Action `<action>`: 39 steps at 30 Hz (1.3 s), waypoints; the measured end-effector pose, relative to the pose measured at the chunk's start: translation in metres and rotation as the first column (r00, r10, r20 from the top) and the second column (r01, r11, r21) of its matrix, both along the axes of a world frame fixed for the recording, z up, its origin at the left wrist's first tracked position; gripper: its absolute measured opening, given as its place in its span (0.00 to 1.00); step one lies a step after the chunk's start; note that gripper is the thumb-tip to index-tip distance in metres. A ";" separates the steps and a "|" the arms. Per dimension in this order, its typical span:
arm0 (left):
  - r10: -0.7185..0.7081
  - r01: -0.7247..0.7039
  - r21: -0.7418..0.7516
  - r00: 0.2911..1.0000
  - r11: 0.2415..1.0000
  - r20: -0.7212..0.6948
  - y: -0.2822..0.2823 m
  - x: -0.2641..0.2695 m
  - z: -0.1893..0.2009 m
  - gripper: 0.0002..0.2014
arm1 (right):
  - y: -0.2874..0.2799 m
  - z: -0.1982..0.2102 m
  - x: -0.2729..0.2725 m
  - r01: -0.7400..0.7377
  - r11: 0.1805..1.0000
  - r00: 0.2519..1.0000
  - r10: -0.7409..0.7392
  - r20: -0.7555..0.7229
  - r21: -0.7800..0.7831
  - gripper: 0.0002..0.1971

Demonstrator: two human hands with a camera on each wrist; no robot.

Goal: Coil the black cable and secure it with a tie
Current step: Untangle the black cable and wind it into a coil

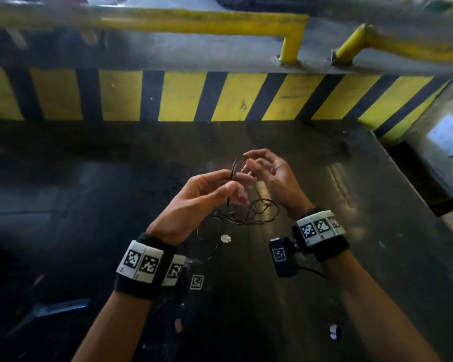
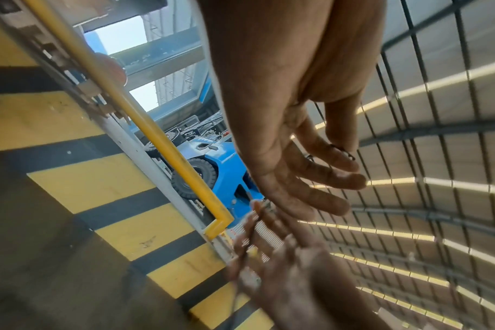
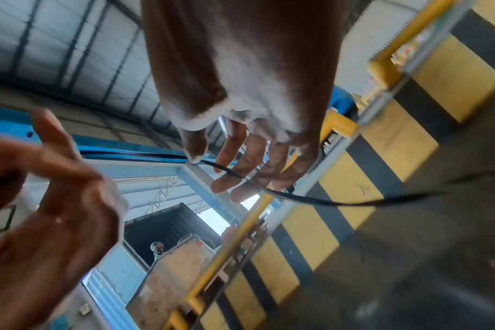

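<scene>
A thin black cable [image 1: 247, 212] lies in a loose tangle on the dark table [image 1: 89, 205], and one strand rises into a small arc between my hands. My left hand [image 1: 230, 182] pinches that strand between thumb and forefinger, the other fingers fairly straight. My right hand [image 1: 247, 159] sits just beyond it and holds the top of the arc at thumb and index tip. In the right wrist view the cable [image 3: 297, 197] runs from under the thumb of my right hand [image 3: 204, 160] across the fingers. The left wrist view shows my left hand [image 2: 339, 156] with a bit of cable at the thumb.
A small pale round object [image 1: 225, 238] lies on the table beneath the hands, and another small white-and-black item [image 1: 335, 331] lies nearer me. A yellow-and-black striped wall [image 1: 183, 95] with a yellow rail [image 1: 194, 22] bounds the far side. The table's edge [image 1: 403, 184] drops off at right.
</scene>
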State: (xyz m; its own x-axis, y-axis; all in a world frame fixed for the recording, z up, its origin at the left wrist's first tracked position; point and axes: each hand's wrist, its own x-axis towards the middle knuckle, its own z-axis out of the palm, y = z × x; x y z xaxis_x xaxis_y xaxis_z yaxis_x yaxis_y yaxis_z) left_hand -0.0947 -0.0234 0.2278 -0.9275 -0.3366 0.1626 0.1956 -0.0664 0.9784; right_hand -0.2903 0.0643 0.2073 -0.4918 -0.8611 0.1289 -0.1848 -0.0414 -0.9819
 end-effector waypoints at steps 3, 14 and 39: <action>0.049 -0.038 0.090 0.991 0.995 -0.127 0.005 0.001 0.017 0.17 | 0.008 -0.021 0.034 -0.114 0.991 0.976 0.098 0.194 0.075 0.09; 0.395 -0.388 0.073 0.910 0.919 -0.124 -0.027 -0.020 0.042 0.18 | 0.071 -0.060 0.097 -0.284 0.923 0.932 0.329 -0.154 0.259 0.11; -0.214 0.245 0.401 0.969 0.882 -0.122 0.057 0.007 0.022 0.19 | 0.035 0.124 0.011 -0.142 0.988 0.795 0.072 -0.603 -0.069 0.10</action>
